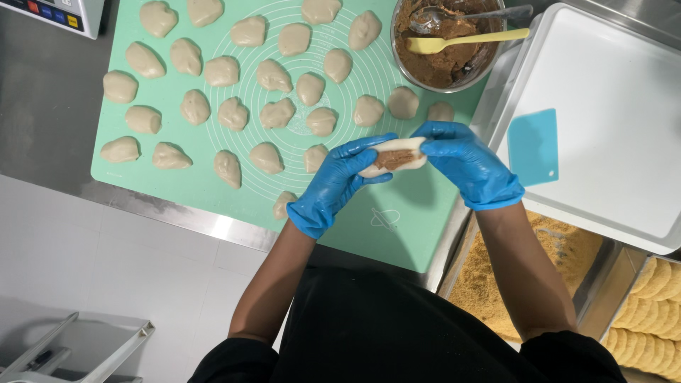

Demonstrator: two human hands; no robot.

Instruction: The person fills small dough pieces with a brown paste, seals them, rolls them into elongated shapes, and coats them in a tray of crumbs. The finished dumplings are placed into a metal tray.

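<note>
Your left hand [333, 186] and right hand [464, 162] pinch the dough [394, 157] with brown filling, fingers clamped on it, bowl [448, 42] of brown filling past your fingertips, spoon [468, 15] and spatula [464, 40] inside

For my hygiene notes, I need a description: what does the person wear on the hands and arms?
Both the left hand and the right hand wear thin, glossy blue disposable gloves that end at the wrists, slightly wrinkled. The forearms are bare. Black short sleeves begin near the elbows, and the garment on the body is black too. No watch, ring or bracelet shows.
</note>
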